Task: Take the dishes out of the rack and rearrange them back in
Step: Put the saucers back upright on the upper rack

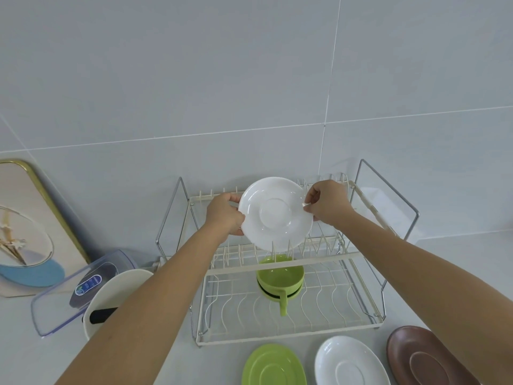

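Grey tiled wall behind; glossy white saucer (pixel 275 214) upright, left hand (pixel 226 215), right hand (pixel 327 202) pinching rim.

white saucer (pixel 275 213); green cup (pixel 280 276); green (pixel 273 366), white (pixel 351 362), brown (pixel 427 357) saucers

Down and to the left of the grip, a clear plastic container (pixel 59 304) lies on the white countertop (pixel 25 354), a blue-and-white label (pixel 88 284) showing on the dark shape inside it. Against its near side sits a white round vessel (pixel 111 295) with a black handle (pixel 103 315) across it. Farther left — well away from the grip — a gold-rimmed panel (pixel 30 218) with a pale picture and a blue shape leans against the grey tiled wall (pixel 222 79), which rises behind and above the grip.
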